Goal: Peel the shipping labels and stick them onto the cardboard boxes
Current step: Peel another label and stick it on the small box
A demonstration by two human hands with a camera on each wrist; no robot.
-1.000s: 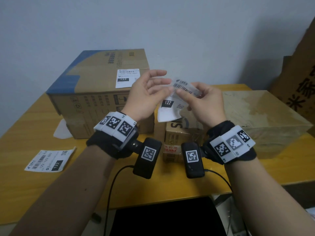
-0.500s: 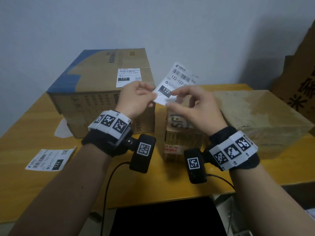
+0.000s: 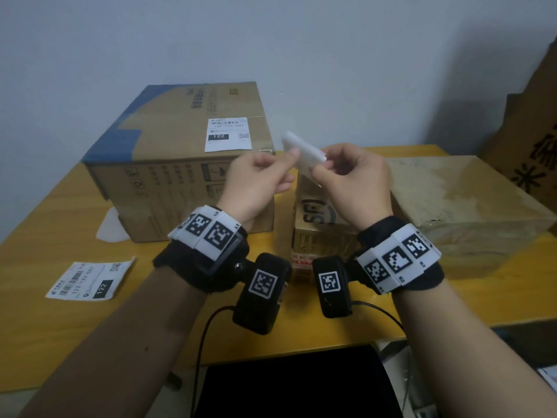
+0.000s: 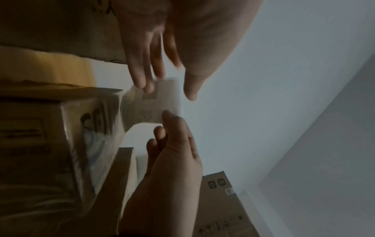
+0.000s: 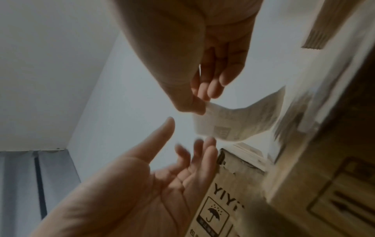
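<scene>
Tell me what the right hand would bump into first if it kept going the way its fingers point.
Probably the label, then the left hand; depth is unclear.

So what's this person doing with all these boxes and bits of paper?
A person is labelling cardboard boxes. The left hand pinches a white shipping label in the air above the small middle box, while the right hand has its open fingers at the other end. The big box on the left already carries a stuck-on label; a spare label lies on the table.
</scene>
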